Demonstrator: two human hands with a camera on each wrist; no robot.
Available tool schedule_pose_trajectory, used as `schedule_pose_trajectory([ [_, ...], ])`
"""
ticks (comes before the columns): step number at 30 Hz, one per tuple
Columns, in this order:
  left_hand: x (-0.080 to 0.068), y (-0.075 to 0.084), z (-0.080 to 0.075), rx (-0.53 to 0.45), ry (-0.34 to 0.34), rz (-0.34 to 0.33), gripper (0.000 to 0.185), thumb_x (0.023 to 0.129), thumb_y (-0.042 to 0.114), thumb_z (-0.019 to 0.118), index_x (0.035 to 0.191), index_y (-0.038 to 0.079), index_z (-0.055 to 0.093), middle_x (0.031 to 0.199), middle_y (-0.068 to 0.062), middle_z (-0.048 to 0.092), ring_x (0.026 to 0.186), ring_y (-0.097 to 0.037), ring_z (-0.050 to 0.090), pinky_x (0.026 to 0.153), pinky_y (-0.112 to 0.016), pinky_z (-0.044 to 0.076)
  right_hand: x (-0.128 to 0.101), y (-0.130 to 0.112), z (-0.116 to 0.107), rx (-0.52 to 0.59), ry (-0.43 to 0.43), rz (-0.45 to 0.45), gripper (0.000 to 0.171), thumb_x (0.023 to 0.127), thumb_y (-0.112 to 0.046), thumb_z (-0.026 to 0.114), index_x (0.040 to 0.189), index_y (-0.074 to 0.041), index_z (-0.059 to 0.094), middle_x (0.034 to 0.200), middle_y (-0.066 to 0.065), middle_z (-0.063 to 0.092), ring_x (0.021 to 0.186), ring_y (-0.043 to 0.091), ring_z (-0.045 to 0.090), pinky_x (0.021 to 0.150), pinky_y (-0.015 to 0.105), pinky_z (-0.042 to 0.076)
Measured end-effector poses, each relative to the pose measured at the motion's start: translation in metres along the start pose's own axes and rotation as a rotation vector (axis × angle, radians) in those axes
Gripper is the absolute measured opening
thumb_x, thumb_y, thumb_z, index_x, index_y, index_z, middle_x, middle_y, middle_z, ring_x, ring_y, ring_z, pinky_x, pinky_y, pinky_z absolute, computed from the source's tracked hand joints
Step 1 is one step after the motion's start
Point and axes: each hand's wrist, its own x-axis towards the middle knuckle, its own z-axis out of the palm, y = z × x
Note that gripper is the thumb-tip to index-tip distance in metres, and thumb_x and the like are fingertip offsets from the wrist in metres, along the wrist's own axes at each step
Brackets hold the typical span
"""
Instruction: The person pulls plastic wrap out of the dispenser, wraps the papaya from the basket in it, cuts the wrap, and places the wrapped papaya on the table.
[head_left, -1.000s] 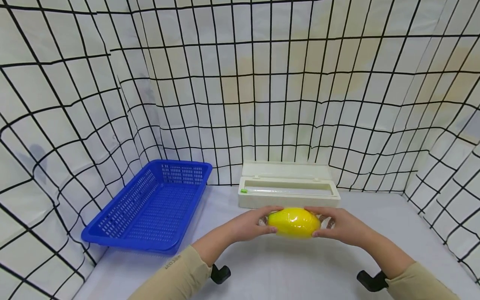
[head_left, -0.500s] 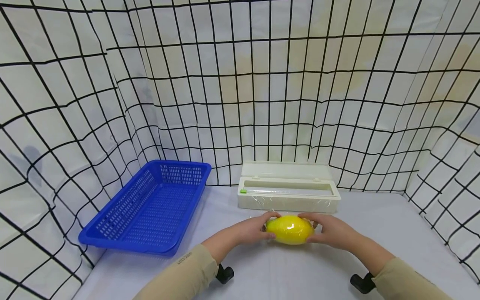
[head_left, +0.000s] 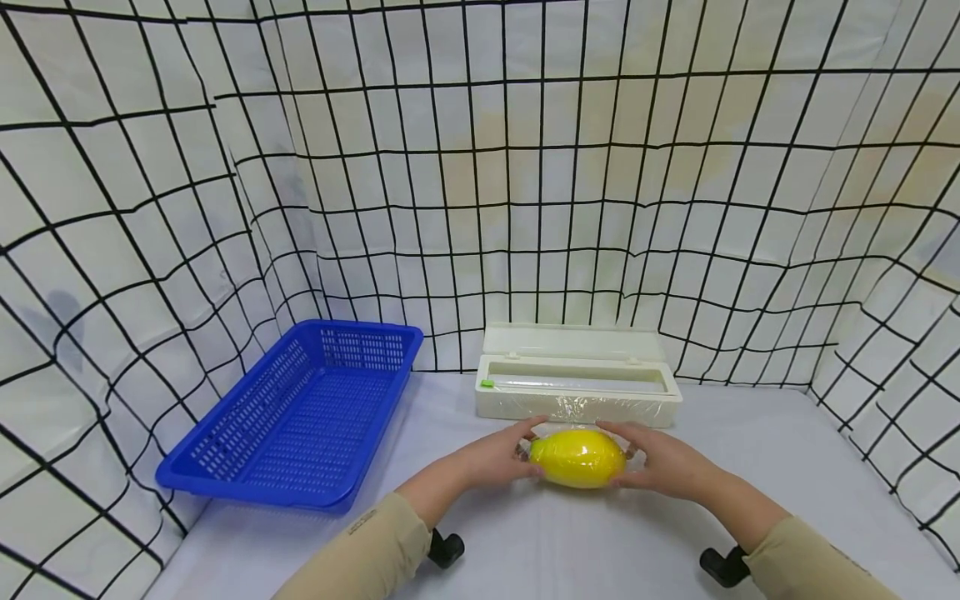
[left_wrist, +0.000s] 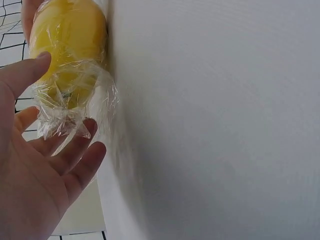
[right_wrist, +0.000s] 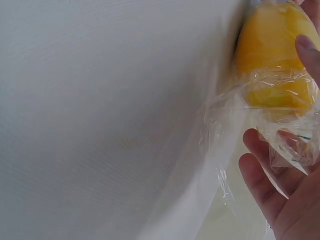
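Note:
A yellow lemon-shaped fruit (head_left: 577,457) wrapped in clear cling film lies lengthwise on the white table (head_left: 600,542), just in front of the film dispenser. My left hand (head_left: 517,454) holds its left end, thumb on top and fingers under the bunched film. My right hand (head_left: 637,458) holds the right end the same way. In the left wrist view the fruit (left_wrist: 67,45) sits above my palm (left_wrist: 45,170), with crumpled film against my fingers. The right wrist view shows the fruit (right_wrist: 272,55) and loose film trailing over my right hand (right_wrist: 280,195).
A cream cling-film dispenser box (head_left: 510,400) stands open behind the fruit. To the left lies a blue perforated basket (head_left: 225,486) with nothing in it. Black clamps (head_left: 447,548) (head_left: 722,565) sit at the table's near edge. Grid-patterned cloth walls enclose the table.
Both hands have drawn closer together on the fruit's ends and shifted slightly left and away from me. The loose film at the ends is now gathered under the fingers.

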Motion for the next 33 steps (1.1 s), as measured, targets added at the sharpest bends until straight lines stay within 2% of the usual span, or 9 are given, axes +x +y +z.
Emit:
schedule_pose_trajectory([
  [5, -0.003, -0.006, -0.002, 0.015, 0.043, -0.014, 0.071, 0.091, 0.042, 0.071, 0.152, 0.030, 0.037, 0.144, 0.000, 0.049, 0.120, -0.020, 0.055, 0.099, -0.045, 0.047, -0.001, -0.002, -0.002, 0.046, -0.004, 0.039, 0.093, 0.071, -0.051, 0.085, 0.150, -0.028, 0.043, 0.146, 0.005, 0.049, 0.100, 0.016, 0.057, 0.077, 0.038, 0.052],
  [10, -0.008, -0.010, -0.007, -0.011, 0.119, -0.061, 0.061, 0.094, 0.044, 0.066, 0.149, 0.028, 0.043, 0.141, 0.004, 0.052, 0.120, -0.019, 0.054, 0.097, -0.045, 0.048, -0.002, -0.003, -0.006, 0.052, 0.009, 0.027, 0.091, 0.073, -0.054, 0.083, 0.149, -0.024, 0.044, 0.145, 0.005, 0.049, 0.104, 0.018, 0.057, 0.075, 0.036, 0.051],
  [13, -0.010, -0.014, -0.012, -0.048, 0.237, -0.091, 0.058, 0.095, 0.041, 0.065, 0.147, 0.023, 0.046, 0.135, 0.001, 0.056, 0.116, -0.020, 0.056, 0.093, -0.045, 0.050, -0.002, -0.002, -0.011, 0.032, 0.026, 0.007, 0.087, 0.075, -0.057, 0.079, 0.148, -0.023, 0.046, 0.143, 0.004, 0.051, 0.105, 0.019, 0.056, 0.076, 0.036, 0.050],
  [18, -0.005, -0.022, -0.021, -0.132, 0.521, -0.197, 0.059, 0.093, 0.038, 0.069, 0.142, 0.015, 0.048, 0.125, -0.003, 0.057, 0.108, -0.023, 0.057, 0.084, -0.042, 0.051, 0.004, -0.007, -0.022, 0.001, 0.042, -0.017, 0.077, 0.082, -0.059, 0.073, 0.145, -0.022, 0.050, 0.139, 0.004, 0.055, 0.108, 0.021, 0.056, 0.083, 0.040, 0.052],
  [22, 0.004, -0.026, -0.028, -0.181, 0.660, -0.238, 0.069, 0.090, 0.040, 0.073, 0.145, 0.012, 0.043, 0.131, -0.011, 0.052, 0.111, -0.028, 0.058, 0.087, -0.045, 0.051, 0.019, -0.017, -0.035, -0.037, 0.050, -0.045, 0.062, 0.087, -0.053, 0.070, 0.139, -0.020, 0.058, 0.130, 0.004, 0.061, 0.109, 0.025, 0.058, 0.084, 0.040, 0.052],
  [24, 0.009, -0.028, -0.031, -0.198, 0.685, -0.242, 0.074, 0.089, 0.041, 0.073, 0.148, 0.013, 0.040, 0.136, -0.016, 0.048, 0.114, -0.032, 0.058, 0.088, -0.048, 0.051, 0.030, -0.025, -0.040, -0.055, 0.053, -0.071, 0.055, 0.090, -0.047, 0.070, 0.136, -0.018, 0.061, 0.124, 0.004, 0.064, 0.107, 0.025, 0.059, 0.083, 0.039, 0.052],
  [27, 0.018, -0.034, -0.034, -0.220, 0.687, -0.249, 0.078, 0.088, 0.044, 0.073, 0.151, 0.016, 0.036, 0.143, -0.019, 0.043, 0.114, -0.034, 0.058, 0.090, -0.050, 0.050, 0.050, -0.039, -0.046, -0.071, 0.048, -0.104, 0.047, 0.092, -0.041, 0.070, 0.131, -0.017, 0.065, 0.114, 0.002, 0.066, 0.103, 0.022, 0.059, 0.084, 0.038, 0.053],
  [33, 0.033, -0.044, -0.038, -0.228, 0.618, -0.222, 0.081, 0.090, 0.043, 0.071, 0.156, 0.019, 0.032, 0.148, -0.021, 0.043, 0.129, -0.040, 0.049, 0.104, -0.056, 0.040, 0.086, -0.067, -0.049, -0.091, 0.018, -0.098, 0.043, 0.091, -0.038, 0.071, 0.130, -0.019, 0.067, 0.103, -0.005, 0.065, 0.096, 0.016, 0.059, 0.086, 0.038, 0.053],
])
